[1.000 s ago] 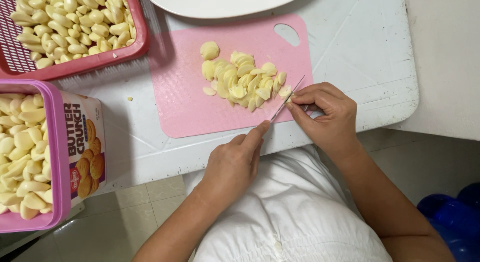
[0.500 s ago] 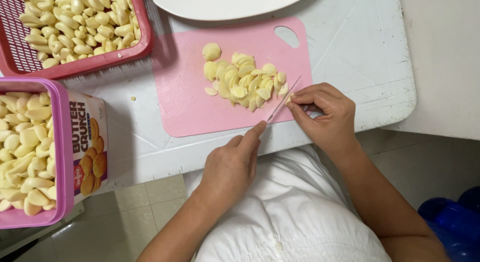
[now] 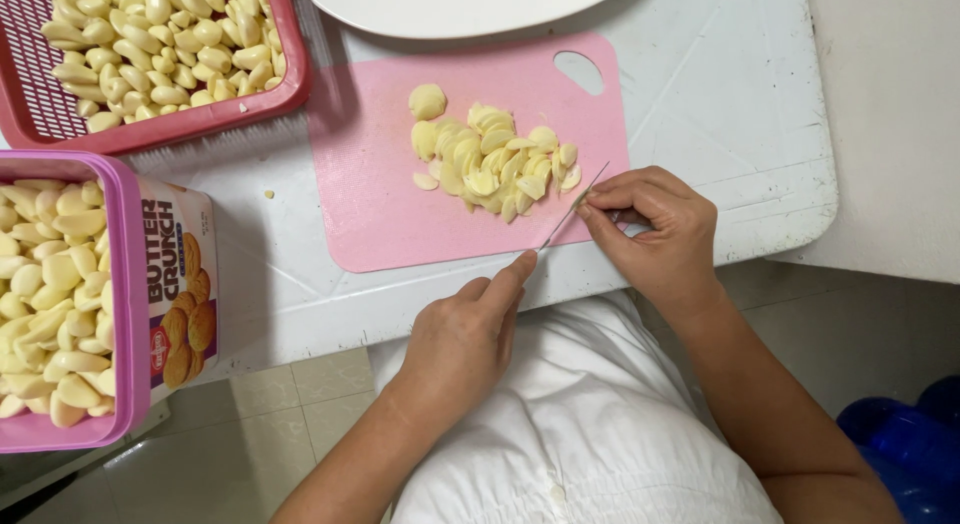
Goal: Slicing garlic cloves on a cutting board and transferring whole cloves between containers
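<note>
Clearly two hands (image 3: pixel 655 234) (image 3: pixel 465 339), one knife (image 3: pixel 572 206), two baskets (image 3: pixel 290 79) (image 3: pixel 125 304)

cutting board (image 3: pixel 400 204): matt pink plastic | knife (image 3: pixel 572 208): thin metal (shiny)

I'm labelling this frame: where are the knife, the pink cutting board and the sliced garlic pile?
knife (image 3: pixel 573 207), head view, middle of the blade.
pink cutting board (image 3: pixel 372 199), head view, bare left part.
sliced garlic pile (image 3: pixel 492 162), head view, centre of the heap.

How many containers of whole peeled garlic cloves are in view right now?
2: a red basket at the top left and a purple tub at the left edge. Both are cut off by the frame, so more may be hidden.
</note>
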